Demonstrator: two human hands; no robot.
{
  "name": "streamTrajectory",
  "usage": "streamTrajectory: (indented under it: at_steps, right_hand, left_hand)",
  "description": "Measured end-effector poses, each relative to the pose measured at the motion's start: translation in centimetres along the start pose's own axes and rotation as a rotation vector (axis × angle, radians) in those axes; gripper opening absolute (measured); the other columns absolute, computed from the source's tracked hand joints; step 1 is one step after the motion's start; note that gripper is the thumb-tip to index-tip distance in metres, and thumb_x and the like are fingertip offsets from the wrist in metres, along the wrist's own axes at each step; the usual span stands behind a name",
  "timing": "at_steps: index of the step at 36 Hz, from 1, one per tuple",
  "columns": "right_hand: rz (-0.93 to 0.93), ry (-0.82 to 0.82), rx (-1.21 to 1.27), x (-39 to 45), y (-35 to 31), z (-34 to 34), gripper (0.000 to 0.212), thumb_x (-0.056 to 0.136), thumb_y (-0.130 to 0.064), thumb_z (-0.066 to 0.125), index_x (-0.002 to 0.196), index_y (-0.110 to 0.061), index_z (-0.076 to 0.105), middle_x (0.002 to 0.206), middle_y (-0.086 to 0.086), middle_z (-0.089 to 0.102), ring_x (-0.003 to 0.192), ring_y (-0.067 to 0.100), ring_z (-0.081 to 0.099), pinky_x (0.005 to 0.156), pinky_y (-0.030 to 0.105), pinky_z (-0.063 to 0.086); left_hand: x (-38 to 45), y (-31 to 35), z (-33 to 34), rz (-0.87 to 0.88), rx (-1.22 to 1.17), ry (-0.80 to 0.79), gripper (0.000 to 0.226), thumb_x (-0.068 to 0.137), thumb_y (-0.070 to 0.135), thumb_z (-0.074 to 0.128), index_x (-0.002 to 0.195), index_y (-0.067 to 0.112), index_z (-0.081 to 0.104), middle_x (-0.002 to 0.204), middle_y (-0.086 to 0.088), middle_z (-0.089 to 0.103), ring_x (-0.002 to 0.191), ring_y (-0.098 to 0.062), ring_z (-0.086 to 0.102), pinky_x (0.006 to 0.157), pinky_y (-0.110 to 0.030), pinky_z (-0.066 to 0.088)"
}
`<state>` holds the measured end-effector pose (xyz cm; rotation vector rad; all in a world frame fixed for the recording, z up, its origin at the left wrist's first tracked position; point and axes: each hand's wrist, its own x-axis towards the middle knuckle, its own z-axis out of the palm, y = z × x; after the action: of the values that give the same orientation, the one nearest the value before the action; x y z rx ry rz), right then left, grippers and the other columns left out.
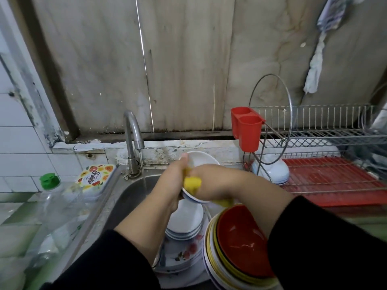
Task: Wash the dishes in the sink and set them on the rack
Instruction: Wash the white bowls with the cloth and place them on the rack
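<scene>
Over the steel sink [129, 193], my left hand [170, 181] grips a white bowl [202, 159] by its rim, tilted towards me. My right hand [211, 181] holds a yellow sponge [191, 184] against the bowl's near edge. Below lie stacked white bowls [186, 218] on a flowered plate [184, 254], and beside them a red bowl [240, 239] tops a leaning pile of plates. A thin stream of water falls from the tap [134, 132] at the left. The wire rack [326, 135] stands at the right with an upturned white bowl [272, 170] on its red tray [335, 181].
A red cutlery holder [247, 126] hangs on the rack's left end. A clear bottle with a green cap [50, 181] and a fruit-printed box [96, 178] sit on the counter left of the sink. A cloth [318, 65] hangs on the wall.
</scene>
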<state>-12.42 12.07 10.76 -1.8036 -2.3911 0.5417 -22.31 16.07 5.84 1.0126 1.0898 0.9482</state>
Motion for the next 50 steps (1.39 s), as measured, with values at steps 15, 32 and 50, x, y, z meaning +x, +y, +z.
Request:
streamTrajectory:
  at_steps: [15,32,50]
  right_hand:
    - [-0.051,-0.045,-0.325,-0.5,1.1,-0.7,0.006,0.09,-0.012,0.049,0.091,-0.015,0.054,0.081,0.002,0.053,0.084,0.026,0.053,0.056,0.022,0.037]
    - [-0.263,-0.08,-0.832,-2.1,4.3,-3.0,0.078,0.093,-0.001,0.044,0.152,-0.03,0.001,0.159,0.0,-0.017,0.144,0.027,-0.018,0.115,0.053,0.001]
    - [-0.406,0.258,-0.415,-3.4,4.6,-2.1,0.069,0.083,-0.037,0.063,0.144,-0.019,0.035,0.136,0.004,0.044,0.12,0.023,0.038,0.098,0.041,0.026]
  left_hand:
    - [-1.6,1.1,0.2,0.176,0.15,-0.005,0.072,0.075,0.074,0.05,0.128,0.024,0.054,0.134,-0.001,0.055,0.119,-0.024,0.054,0.105,-0.049,0.039]
    - [-2.0,6.5,0.4,0.312,0.304,0.051,0.023,0.089,0.009,0.046,0.082,0.027,0.057,0.081,0.001,0.06,0.077,-0.02,0.056,0.069,-0.029,0.044]
    - [-3.6,5.3,3.3,0.508,-0.014,0.198,0.031,0.091,0.01,0.046,0.115,0.024,0.059,0.106,0.0,0.061,0.089,-0.013,0.057,0.077,-0.028,0.047]
